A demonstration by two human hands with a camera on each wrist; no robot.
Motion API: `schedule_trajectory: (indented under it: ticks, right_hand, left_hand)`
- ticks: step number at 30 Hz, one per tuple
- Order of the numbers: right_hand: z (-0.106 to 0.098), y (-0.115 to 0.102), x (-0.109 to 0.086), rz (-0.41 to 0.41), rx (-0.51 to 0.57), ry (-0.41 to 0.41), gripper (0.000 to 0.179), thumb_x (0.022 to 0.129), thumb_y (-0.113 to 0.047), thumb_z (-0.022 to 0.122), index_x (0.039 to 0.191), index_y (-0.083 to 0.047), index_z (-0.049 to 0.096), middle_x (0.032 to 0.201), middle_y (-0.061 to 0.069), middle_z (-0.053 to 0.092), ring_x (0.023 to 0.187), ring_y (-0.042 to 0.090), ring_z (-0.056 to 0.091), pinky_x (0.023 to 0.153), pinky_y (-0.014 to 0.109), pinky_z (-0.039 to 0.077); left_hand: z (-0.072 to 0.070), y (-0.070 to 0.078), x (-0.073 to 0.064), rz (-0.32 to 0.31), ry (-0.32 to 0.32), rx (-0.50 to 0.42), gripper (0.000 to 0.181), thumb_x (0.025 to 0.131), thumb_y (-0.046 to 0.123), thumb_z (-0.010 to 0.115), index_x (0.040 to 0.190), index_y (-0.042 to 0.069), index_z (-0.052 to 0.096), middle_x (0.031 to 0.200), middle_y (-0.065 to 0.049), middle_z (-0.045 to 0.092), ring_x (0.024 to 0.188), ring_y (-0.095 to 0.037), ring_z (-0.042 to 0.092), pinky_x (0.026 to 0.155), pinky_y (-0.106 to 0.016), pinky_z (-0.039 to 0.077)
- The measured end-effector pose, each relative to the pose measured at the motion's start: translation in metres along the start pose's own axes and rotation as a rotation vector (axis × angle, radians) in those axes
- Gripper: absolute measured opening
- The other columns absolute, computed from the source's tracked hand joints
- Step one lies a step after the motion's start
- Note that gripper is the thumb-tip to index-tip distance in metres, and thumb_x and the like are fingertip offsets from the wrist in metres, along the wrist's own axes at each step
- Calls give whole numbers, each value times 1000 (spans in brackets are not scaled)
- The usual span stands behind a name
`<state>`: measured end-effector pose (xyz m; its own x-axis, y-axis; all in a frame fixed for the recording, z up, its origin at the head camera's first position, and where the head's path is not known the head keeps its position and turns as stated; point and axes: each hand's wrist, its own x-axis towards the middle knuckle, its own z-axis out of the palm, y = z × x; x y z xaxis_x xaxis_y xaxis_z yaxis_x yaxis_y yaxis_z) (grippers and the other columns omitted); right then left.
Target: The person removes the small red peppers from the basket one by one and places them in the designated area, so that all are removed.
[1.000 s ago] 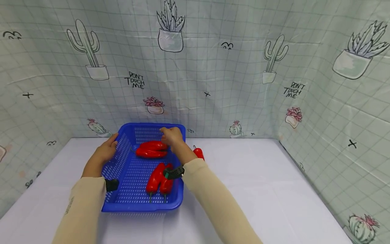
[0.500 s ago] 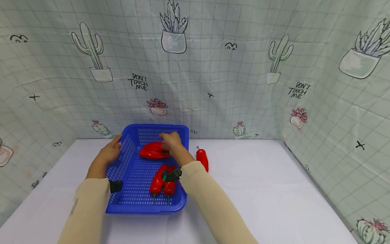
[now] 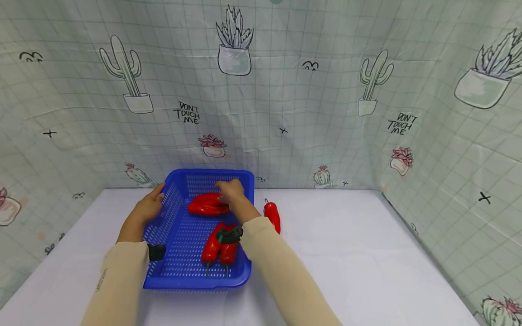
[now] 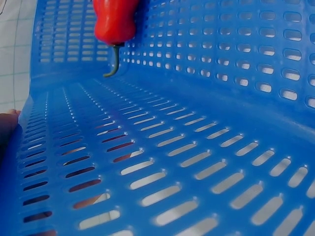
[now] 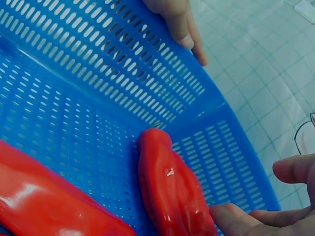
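Note:
A blue slotted plastic basket (image 3: 191, 283) stands on the table with red peppers in it. My left hand (image 3: 147, 208) holds its left wall at the rim; part of that hand (image 5: 174, 19) shows outside the wall in the right wrist view. My right hand (image 3: 233, 192) reaches over the rear peppers (image 3: 205, 206), thumb and fingers apart. In the right wrist view, its fingertips (image 5: 224, 214) are at the side of a red pepper (image 5: 170, 182); contact is unclear. Nearer the front lie two more peppers (image 3: 211, 251), partly behind my right wrist strap.
One red pepper (image 3: 272, 216) lies on the white table (image 3: 346, 253), right of the basket and close to my right forearm. A printed cloth (image 3: 261, 99) hangs behind the table and along its sides.
My right hand has shifted slightly left and down to the rear peppers, which now look closer together. More of the pepper outside the basket shows. My left hand stays on the basket.

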<state>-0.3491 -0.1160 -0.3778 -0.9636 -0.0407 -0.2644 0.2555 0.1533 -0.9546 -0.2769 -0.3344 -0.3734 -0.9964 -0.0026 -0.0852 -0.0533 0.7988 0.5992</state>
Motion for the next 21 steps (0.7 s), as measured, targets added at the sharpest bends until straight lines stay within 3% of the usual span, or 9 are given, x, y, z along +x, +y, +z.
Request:
schedule_trajectory:
  ticks: [7,10,14,18,21]
  right_hand:
    - [5,-2,5,-49,-77,13,50,89,-14,64,132,7,51,127,19,60,97,26,68,86,36,58]
    - [12,-2,6,-53,-119,31,44,89,-15,65,127,6,55,110,14,63,76,18,62,71,29,56]
    - [19,-2,5,-59,-162,27,45,89,-16,66,127,5,55,105,11,62,64,14,51,60,25,45]
    - [26,-3,2,-86,-202,25,46,90,-19,66,128,6,56,112,14,64,67,18,56,66,29,50]
    - [30,-3,0,-111,-267,40,44,89,-20,66,124,6,59,114,17,65,79,22,60,75,34,53]
  left_hand:
    - [-1,1,2,-17,24,5,52,107,16,18,154,-3,9,152,-38,17,136,-61,20,113,-68,19]
    - [-1,0,2,-14,23,3,51,107,16,19,154,-4,9,152,-38,17,136,-61,21,113,-68,19]
    - [1,-1,4,-12,14,-7,51,107,16,20,154,-4,9,153,-38,16,137,-61,21,113,-67,19]
    - [2,-2,5,-4,25,-3,52,107,17,20,154,-3,10,153,-37,17,137,-60,22,113,-67,20]
    - [2,0,5,2,27,-8,51,107,16,20,154,-4,11,152,-37,17,137,-60,22,113,-67,20]
